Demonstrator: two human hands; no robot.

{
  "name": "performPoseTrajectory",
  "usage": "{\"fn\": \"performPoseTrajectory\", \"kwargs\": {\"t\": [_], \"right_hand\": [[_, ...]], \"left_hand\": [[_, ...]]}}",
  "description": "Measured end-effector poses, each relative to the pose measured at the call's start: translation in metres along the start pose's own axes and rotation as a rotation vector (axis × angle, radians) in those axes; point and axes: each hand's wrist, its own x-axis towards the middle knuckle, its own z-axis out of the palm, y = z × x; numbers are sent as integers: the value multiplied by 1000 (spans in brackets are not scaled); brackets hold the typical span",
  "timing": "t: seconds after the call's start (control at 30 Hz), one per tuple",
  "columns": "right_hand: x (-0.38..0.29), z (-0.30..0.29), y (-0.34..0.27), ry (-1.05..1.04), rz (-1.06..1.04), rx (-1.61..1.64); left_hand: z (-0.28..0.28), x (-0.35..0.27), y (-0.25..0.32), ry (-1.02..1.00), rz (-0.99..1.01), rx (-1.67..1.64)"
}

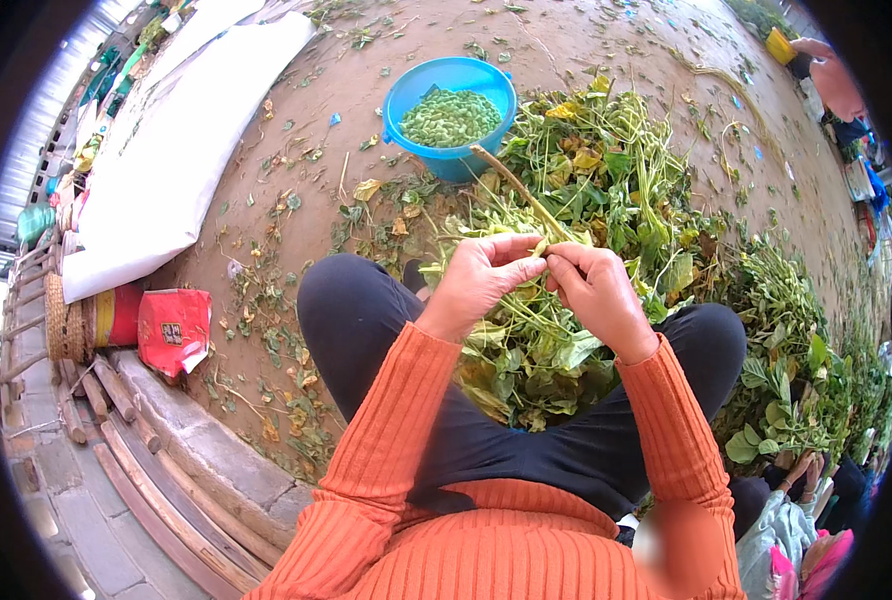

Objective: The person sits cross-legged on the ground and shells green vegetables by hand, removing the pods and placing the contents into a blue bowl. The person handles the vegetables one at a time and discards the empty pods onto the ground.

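Note:
In front of my lap, my left hand [476, 281] pinches a small green bean pod [541, 246] between thumb and forefinger. Close beside it, my right hand [599, 289] has its fingers closed on the leafy end of a cut bean plant. That plant's bare, brownish stalk [517, 184] slants up and away from my fingers. Beneath both hands lies a heap of pulled bean plants [588, 172], with green and yellowing leaves, reaching between my knees. Beyond the hands, a blue plastic bucket [453, 161] holds many small green pods or beans [452, 118].
Fallen leaves litter the earthen ground [296, 217]. More plants [783, 337] are piled at right, near another person's hands [802, 469]. A white sheet [183, 142], a red bag [174, 330] and wooden poles [183, 510] lie at left. A further person [836, 82] is far right.

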Motion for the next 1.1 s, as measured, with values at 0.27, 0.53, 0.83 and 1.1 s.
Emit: {"fn": "performPoseTrajectory", "kwargs": {"t": [0.27, 0.53, 0.83, 1.1], "right_hand": [[1, -3, -5, -103, 260, 338], [1, -14, -11, -262, 344, 410], [3, -15, -9, -272, 373, 419], [3, -15, -10, -282, 398, 468]], "left_hand": [[-4, 0, -6, -25, 95, 200], [-4, -5, -9, 0, 133, 244], [0, -9, -7, 96, 177, 397], [0, -11, -8, 135, 251, 502]]}}
